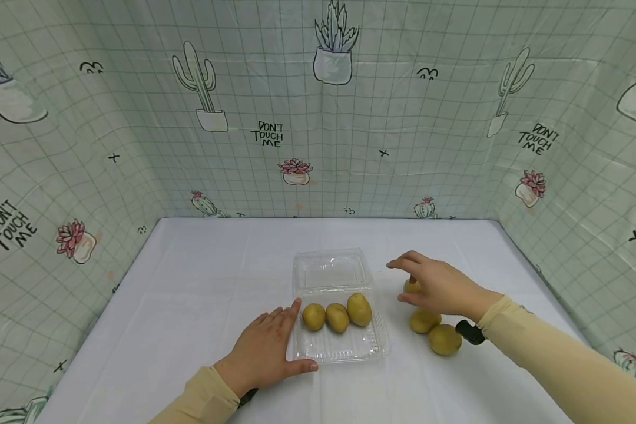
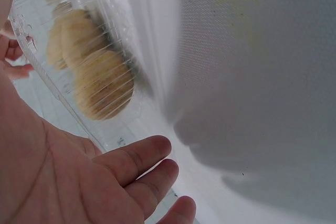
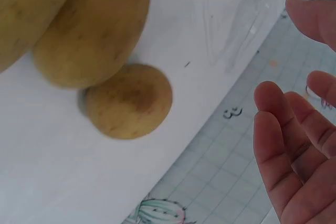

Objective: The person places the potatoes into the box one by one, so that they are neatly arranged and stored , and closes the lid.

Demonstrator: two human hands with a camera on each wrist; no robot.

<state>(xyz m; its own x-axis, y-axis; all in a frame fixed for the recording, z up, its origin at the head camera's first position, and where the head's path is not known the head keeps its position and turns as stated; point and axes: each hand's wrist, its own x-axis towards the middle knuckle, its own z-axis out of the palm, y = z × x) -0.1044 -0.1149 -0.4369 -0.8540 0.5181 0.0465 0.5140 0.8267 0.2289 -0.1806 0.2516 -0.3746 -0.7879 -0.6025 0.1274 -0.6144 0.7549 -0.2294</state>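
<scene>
Left hand (image 1: 264, 348) spread wide, touching clear container (image 1: 344, 346); right hand (image 1: 445, 288) apart from potatoes (image 1: 445, 340), thumb and fingers parted

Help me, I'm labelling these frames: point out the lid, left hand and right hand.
Lid (image 1: 331, 271), head view: clear panel.
Left hand (image 1: 265, 348), head view: its back.
Right hand (image 1: 444, 290), head view: its back.
</scene>
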